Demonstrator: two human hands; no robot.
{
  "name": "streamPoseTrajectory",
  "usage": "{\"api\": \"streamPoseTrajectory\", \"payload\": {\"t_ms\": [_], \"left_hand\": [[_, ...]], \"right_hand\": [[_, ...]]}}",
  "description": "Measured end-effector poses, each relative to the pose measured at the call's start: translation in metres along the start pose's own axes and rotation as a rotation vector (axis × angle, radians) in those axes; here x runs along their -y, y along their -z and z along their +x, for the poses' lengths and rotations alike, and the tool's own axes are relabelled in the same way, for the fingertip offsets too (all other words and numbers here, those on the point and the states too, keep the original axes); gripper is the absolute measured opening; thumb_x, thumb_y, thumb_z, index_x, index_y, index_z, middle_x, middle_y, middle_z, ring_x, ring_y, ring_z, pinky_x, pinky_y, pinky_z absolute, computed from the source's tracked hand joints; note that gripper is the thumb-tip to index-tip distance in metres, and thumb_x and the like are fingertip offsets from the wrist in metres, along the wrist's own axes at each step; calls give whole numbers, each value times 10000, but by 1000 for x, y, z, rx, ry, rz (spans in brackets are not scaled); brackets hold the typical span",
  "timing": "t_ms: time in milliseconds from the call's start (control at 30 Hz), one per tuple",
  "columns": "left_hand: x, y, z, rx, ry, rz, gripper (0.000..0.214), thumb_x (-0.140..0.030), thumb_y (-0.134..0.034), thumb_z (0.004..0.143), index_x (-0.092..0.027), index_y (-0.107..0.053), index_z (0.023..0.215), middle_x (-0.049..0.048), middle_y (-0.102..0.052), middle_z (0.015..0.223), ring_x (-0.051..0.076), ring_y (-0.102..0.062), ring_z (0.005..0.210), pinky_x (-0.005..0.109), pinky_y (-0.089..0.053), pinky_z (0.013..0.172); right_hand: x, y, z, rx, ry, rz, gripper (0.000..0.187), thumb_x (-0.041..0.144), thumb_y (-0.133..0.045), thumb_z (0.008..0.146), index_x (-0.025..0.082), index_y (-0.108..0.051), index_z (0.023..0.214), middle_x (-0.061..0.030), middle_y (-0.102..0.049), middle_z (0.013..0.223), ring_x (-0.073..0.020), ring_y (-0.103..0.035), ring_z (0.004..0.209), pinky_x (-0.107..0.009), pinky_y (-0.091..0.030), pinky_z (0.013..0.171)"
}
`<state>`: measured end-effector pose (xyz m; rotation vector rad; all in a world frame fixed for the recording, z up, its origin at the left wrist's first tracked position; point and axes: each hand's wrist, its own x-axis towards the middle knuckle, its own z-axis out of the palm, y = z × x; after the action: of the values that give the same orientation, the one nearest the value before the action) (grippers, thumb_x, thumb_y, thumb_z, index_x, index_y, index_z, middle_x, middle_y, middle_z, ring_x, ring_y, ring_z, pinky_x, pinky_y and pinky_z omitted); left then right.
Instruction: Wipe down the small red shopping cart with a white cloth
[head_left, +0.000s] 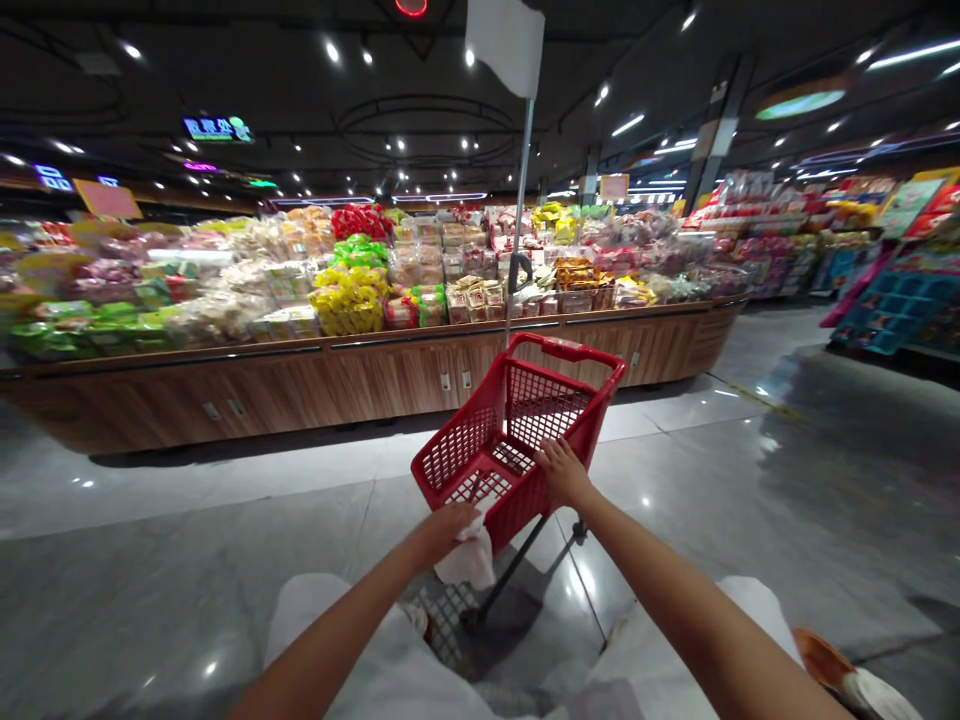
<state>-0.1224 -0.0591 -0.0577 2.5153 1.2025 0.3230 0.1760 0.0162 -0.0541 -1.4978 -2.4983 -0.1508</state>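
Observation:
A small red shopping cart (517,505) with a latticed plastic basket stands in front of me, turned at an angle. My left hand (453,524) is closed on a white cloth (471,562), which hangs against the basket's near corner; whether it is fabric or paper I cannot tell. Further along the near side, my right hand (564,474) grips the basket's top rim, fingers curled over inside. Through the lattice of the basket floor, the ground shows. The cart's push handle (571,350) is at the far end, beside a thin upright pole (521,190) topped by a white flag (507,45).
A long wood-panelled display counter (375,375) runs across behind the cart, heaped with packaged goods (349,300). Blue crates or shelving (892,310) stand at the right. Glossy grey floor (225,540) surrounds the cart, and my knees are close on its near side.

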Motion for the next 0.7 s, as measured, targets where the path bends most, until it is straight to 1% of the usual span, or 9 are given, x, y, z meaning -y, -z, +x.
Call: {"api": "streamPoseTrajectory", "payload": {"t_ms": [133, 233, 300, 367, 400, 467, 500, 567, 700], "left_hand": [[28, 30, 8, 49, -42, 143, 246, -98, -521, 830, -209, -655, 1004, 68, -642, 1137, 194, -559, 1089, 345, -442, 960], [43, 42, 25, 109, -54, 258, 107, -147, -623, 780, -203, -671, 857, 57, -674, 978, 207, -588, 979, 338, -448, 917], [44, 39, 32, 124, -52, 295, 67, -182, -680, 745, -204, -671, 808, 48, -673, 895, 213, -595, 924, 335, -445, 898], [37, 28, 36, 92, -30, 310, 102, -254, -695, 755, -206, -671, 842, 48, -667, 895, 221, -591, 918, 347, -435, 898], [32, 22, 36, 65, -20, 316, 157, -309, -692, 767, -206, -668, 884, 54, -664, 920, 228, -586, 929, 359, -430, 903], [24, 13, 35, 26, -31, 328, 267, -406, -681, 782, -204, -654, 954, 69, -656, 976, 238, -577, 960, 380, -421, 914], [22, 11, 34, 23, -53, 332, 289, -426, -676, 786, -200, -648, 966, 75, -654, 989, 239, -576, 968, 384, -420, 918], [23, 15, 34, 33, -91, 354, 252, -401, -673, 798, -192, -649, 937, 78, -657, 976, 231, -580, 967, 382, -418, 931], [29, 30, 39, 62, -122, 395, 140, -305, -669, 809, -186, -657, 882, 70, -668, 976, 219, -584, 987, 382, -400, 982]], "right_hand": [[-4, 16, 2, 39, -91, -3, 522, 157, -516, 758, 97, -536, 1276, -199, -439, 1415, -285, -292, 1372, -453, -99, 1144], [20, 23, 0, 102, -188, 22, 488, 179, -539, 749, 95, -577, 1228, -207, -422, 1426, -319, -271, 1379, -489, -84, 1136], [51, 21, -7, 140, -134, 83, 497, 208, -565, 739, 114, -582, 1227, -194, -416, 1434, -322, -266, 1379, -493, -77, 1134], [84, 13, -16, 139, 0, 159, 537, 231, -575, 745, 144, -546, 1274, -164, -419, 1439, -300, -285, 1367, -484, -80, 1134], [98, 9, -22, 128, 39, 189, 516, 253, -564, 768, 160, -543, 1275, -152, -455, 1412, -291, -325, 1340, -489, -85, 1129], [116, 2, -33, 92, 42, 221, 395, 287, -522, 824, 194, -588, 1202, -122, -569, 1283, -276, -430, 1240, -510, -90, 1117], [117, 0, -38, 76, 32, 223, 330, 299, -505, 844, 208, -618, 1141, -106, -616, 1200, -268, -471, 1182, -516, -92, 1113], [109, -2, -46, 64, 47, 211, 248, 307, -508, 852, 221, -656, 1031, -82, -655, 1080, -252, -508, 1105, -502, -86, 1116], [73, 1, -58, 87, 108, 190, 199, 306, -566, 810, 214, -682, 943, -62, -666, 1011, -238, -521, 1080, -471, -61, 1128]]}}
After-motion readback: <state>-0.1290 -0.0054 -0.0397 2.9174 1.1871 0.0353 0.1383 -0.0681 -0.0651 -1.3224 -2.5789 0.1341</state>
